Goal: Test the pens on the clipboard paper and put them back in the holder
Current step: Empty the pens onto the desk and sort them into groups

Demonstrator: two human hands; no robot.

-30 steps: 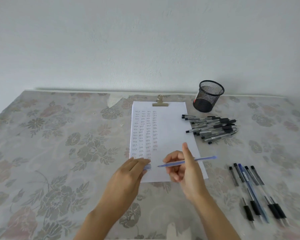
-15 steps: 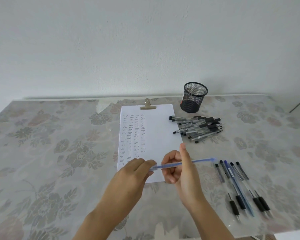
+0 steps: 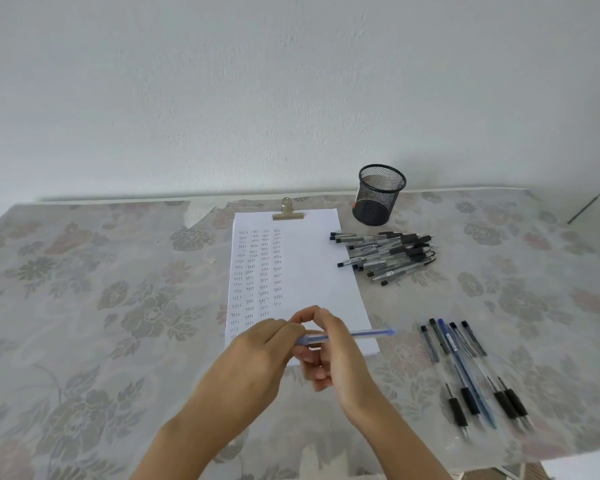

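Note:
Both hands meet over the lower edge of the clipboard paper, which bears columns of small test marks. My right hand grips a blue pen that lies level, its far end pointing right. My left hand pinches the pen's left end, where a cap seems to sit; the exact joint is hidden by the fingers. The black mesh holder stands beyond the paper's top right corner and looks empty.
A pile of several black-capped pens lies right of the paper. Another row of several pens lies nearer me at the right. A brass clip holds the paper. The flowered tablecloth ends at the wall.
My left hand has closed in on the pen's left end, and the gap seen one second ago is gone. The camera has shifted, so the scene sits differently in frame.

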